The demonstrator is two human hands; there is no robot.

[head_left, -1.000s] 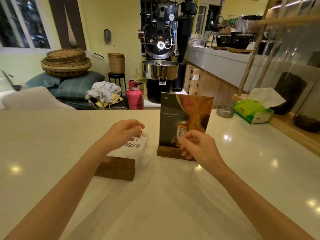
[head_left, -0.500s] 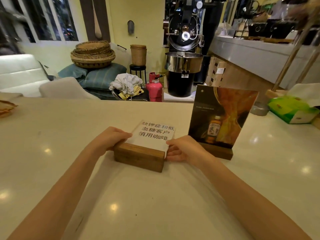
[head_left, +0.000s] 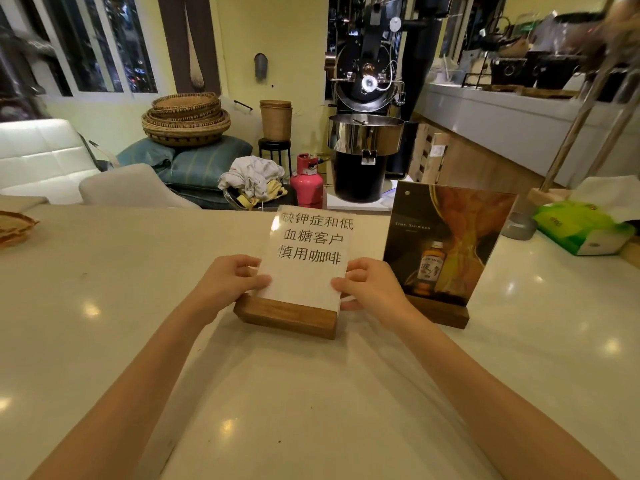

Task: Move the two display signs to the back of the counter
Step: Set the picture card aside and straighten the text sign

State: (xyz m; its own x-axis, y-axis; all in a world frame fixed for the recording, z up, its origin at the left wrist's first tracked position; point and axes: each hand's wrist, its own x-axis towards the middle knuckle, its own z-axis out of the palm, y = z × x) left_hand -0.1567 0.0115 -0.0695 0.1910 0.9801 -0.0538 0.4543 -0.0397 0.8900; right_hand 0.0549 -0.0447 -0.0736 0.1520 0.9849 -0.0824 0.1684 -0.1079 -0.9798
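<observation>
A white sign [head_left: 308, 258] with black Chinese characters stands in a wooden base block at the middle of the pale counter [head_left: 104, 306]. My left hand [head_left: 228, 285] grips its left edge and my right hand [head_left: 370, 289] grips its right edge, both low on the panel just above the base. To its right stands a second sign [head_left: 446, 244], dark with an orange picture and a bottle, upright in its own wooden base. No hand touches the second sign.
A green tissue box [head_left: 581, 230] and a small metal dish [head_left: 519, 225] sit at the counter's right. A woven basket [head_left: 14, 228] shows at the left edge. Beyond the counter's far edge stand a coffee roaster [head_left: 367, 133], a pink gas cylinder [head_left: 306, 180] and a chair [head_left: 128, 187].
My right hand left the picture sign and both hands took hold of the white sign. The white panel now stands more upright than half a second ago.
</observation>
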